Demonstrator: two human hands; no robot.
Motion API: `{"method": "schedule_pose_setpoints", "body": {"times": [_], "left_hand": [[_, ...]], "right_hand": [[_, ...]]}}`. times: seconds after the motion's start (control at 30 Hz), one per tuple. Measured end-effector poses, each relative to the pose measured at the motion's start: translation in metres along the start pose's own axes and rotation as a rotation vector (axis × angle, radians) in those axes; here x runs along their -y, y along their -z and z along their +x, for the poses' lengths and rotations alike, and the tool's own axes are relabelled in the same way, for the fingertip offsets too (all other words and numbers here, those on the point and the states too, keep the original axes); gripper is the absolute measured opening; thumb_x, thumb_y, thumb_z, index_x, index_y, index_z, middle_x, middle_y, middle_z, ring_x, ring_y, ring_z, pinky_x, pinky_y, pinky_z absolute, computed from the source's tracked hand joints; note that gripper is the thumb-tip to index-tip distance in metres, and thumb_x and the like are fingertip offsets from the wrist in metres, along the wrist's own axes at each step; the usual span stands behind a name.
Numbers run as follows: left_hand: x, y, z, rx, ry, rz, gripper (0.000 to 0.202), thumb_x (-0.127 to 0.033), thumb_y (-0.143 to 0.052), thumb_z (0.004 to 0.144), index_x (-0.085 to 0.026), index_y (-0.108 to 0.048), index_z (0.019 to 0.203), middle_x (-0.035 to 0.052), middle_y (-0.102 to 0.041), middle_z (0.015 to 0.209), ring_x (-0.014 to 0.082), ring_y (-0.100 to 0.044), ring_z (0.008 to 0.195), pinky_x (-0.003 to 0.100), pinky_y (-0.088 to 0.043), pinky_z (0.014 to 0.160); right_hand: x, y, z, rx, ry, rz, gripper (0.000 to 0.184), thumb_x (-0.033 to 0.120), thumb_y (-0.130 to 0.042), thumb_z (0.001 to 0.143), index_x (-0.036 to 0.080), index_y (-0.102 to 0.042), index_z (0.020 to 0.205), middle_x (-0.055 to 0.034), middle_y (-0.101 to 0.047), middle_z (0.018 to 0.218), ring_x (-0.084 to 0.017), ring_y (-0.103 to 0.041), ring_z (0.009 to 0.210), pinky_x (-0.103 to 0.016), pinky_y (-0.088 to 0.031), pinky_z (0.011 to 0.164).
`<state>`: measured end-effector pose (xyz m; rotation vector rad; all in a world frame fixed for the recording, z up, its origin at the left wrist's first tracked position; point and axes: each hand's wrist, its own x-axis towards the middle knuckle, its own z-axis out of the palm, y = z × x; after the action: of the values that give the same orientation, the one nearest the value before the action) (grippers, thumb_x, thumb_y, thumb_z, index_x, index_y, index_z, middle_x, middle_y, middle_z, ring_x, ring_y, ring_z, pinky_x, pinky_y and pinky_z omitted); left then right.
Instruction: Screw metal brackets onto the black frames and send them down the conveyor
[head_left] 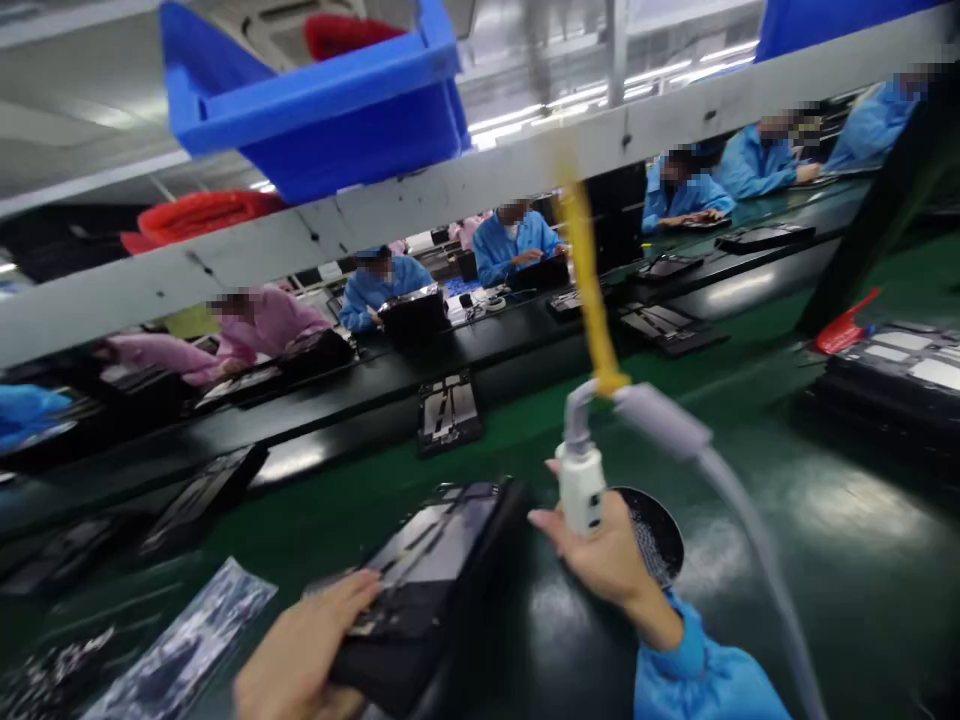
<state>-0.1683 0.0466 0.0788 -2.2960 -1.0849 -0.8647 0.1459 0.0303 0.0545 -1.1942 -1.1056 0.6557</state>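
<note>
My right hand (600,555), in a blue sleeve, is wrapped round a white electric screwdriver (581,485) that hangs from a yellow cord (589,290) with a grey cable (720,490) leading off to the right. My left hand (307,650) rests on the near left edge of a black device chassis (427,570) lying on the green belt; its fingers lie flat on top, and the grip is blurred. A round black dish (656,540) sits just behind my right hand.
A clear plastic bag (187,640) lies at the near left. More black chassis (448,410) stand along the green conveyor (825,520) and black bench. Several people in blue and pink coats work opposite. A blue bin (322,110) sits on the grey rail overhead.
</note>
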Motion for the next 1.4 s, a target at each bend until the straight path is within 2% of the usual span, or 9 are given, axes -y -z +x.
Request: {"method": "schedule_pose_setpoints", "body": {"times": [0.23,0.33,0.43,0.77,0.9,1.03,1.13,1.3,1.4], "left_hand": [[-0.099,-0.024,-0.059,0.131,-0.330,-0.103,0.039,-0.010,-0.035,0.090,-0.019,-0.067,0.110,0.0025,-0.070,0.115,0.0184,-0.057,0.120,0.036,-0.027,0.116],[-0.127,-0.043,-0.067,0.047,-0.377,-0.100,0.034,-0.012,-0.039,0.093,-0.021,-0.069,0.105,0.0012,-0.067,0.121,0.0225,-0.045,0.133,0.049,-0.015,0.120],[-0.150,-0.058,-0.056,0.139,-0.436,-0.102,0.028,-0.016,-0.046,0.093,-0.019,-0.066,0.111,0.0048,-0.062,0.130,0.0277,-0.046,0.131,0.059,-0.012,0.117],[-0.223,-0.092,-0.025,-0.179,-0.117,-0.398,0.048,-0.052,-0.046,0.092,-0.011,-0.069,0.091,0.0115,-0.074,0.095,0.0277,-0.067,0.102,0.052,-0.016,0.119],[-0.218,-0.081,-0.011,-0.212,-0.048,-0.538,0.031,-0.032,-0.047,0.096,-0.014,-0.066,0.080,0.0035,-0.073,0.078,0.0181,-0.071,0.087,0.043,-0.028,0.116],[-0.187,-0.060,-0.005,-0.060,0.001,-0.658,0.022,-0.007,-0.045,0.092,-0.016,-0.066,0.092,-0.0011,-0.070,0.070,0.0091,-0.066,0.062,0.034,-0.045,0.103],[-0.159,-0.044,-0.005,0.096,0.116,-0.631,0.024,-0.012,-0.045,0.093,-0.017,-0.064,0.107,0.0007,-0.073,0.078,0.0121,-0.068,0.066,0.032,-0.051,0.095],[-0.117,-0.026,-0.013,0.163,0.326,-0.566,0.019,-0.022,-0.053,0.091,-0.023,-0.072,0.091,0.0034,-0.073,0.098,0.0174,-0.070,0.087,0.031,-0.056,0.084],[-0.100,-0.023,-0.020,0.228,0.616,-0.565,0.020,-0.028,-0.058,0.088,-0.022,-0.075,0.081,0.0062,-0.071,0.091,0.0193,-0.068,0.082,0.031,-0.057,0.073]], "right_hand": [[-0.007,0.059,0.013,-0.182,-0.015,0.040,0.029,0.031,-0.074,0.072,0.018,-0.058,0.092,0.0063,-0.055,0.043,-0.013,-0.051,0.037,-0.027,-0.045,0.045],[-0.018,0.064,0.015,-0.201,0.009,-0.008,0.028,0.029,-0.074,0.073,0.017,-0.058,0.093,0.0064,-0.056,0.044,-0.014,-0.053,0.040,-0.029,-0.048,0.049],[-0.028,0.060,0.018,-0.217,0.016,-0.034,0.025,0.028,-0.073,0.073,0.017,-0.060,0.092,0.0065,-0.055,0.044,-0.015,-0.054,0.041,-0.032,-0.050,0.054],[-0.043,0.051,0.024,-0.204,-0.023,-0.067,0.028,0.029,-0.073,0.073,0.017,-0.061,0.095,0.0066,-0.056,0.045,-0.015,-0.055,0.042,-0.031,-0.050,0.054],[-0.045,0.051,0.023,-0.202,-0.018,-0.092,0.027,0.029,-0.072,0.073,0.017,-0.060,0.093,0.0058,-0.055,0.044,-0.015,-0.054,0.041,-0.031,-0.048,0.051],[-0.043,0.051,0.022,-0.200,-0.007,-0.120,0.029,0.030,-0.072,0.072,0.016,-0.060,0.095,0.0058,-0.055,0.043,-0.015,-0.052,0.039,-0.031,-0.045,0.048],[-0.041,0.050,0.021,-0.181,-0.009,-0.125,0.023,0.030,-0.072,0.074,0.017,-0.061,0.089,0.0056,-0.055,0.045,-0.015,-0.054,0.042,-0.033,-0.049,0.055],[-0.035,0.051,0.018,-0.187,-0.011,-0.139,0.019,0.031,-0.073,0.073,0.019,-0.062,0.082,0.0060,-0.055,0.046,-0.015,-0.055,0.043,-0.035,-0.051,0.060],[-0.021,0.050,0.014,-0.310,0.016,-0.170,0.021,0.034,-0.076,0.070,0.022,-0.059,0.067,0.0044,-0.056,0.048,-0.016,-0.054,0.046,-0.039,-0.051,0.066]]}}
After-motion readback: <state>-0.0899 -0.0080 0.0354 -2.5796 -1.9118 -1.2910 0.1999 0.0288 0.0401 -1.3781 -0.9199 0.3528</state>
